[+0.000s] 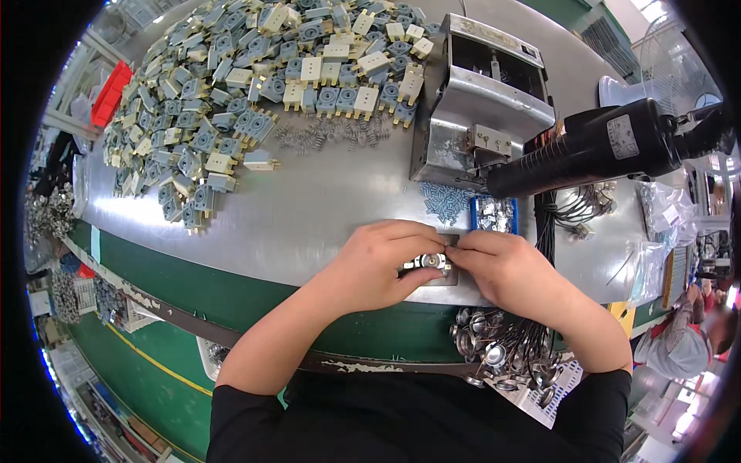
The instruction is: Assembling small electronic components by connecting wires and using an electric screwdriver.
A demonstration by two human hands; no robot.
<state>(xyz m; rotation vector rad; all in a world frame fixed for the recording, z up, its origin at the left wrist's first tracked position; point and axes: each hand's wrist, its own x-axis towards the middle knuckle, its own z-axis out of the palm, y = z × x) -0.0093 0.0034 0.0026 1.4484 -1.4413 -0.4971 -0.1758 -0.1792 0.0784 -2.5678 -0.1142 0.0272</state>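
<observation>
Nearest, at the bench's front edge: round metal discs [495,356] with black cables, bunched just below the right forearm. Next, both hands over the bench [309,212], close to its edge. Left hand [384,261] grasps a small metal part [432,261], thumb below, fingers above. Right hand [498,262] has its fingertips drawn together at the part's right end; cannot tell whether they pinch it. The part sits between the hands, above a flat metal plate [442,282]. Just beyond: blue tray [473,214] of small metal pieces, with loose screws [445,202] left of it. Black power screwdriver [575,160] slants in from the right, its tip end near a metal machine [455,119]. Farther left, coil springs [332,135], then a broad heap of grey-and-cream housings [231,85].
</observation>
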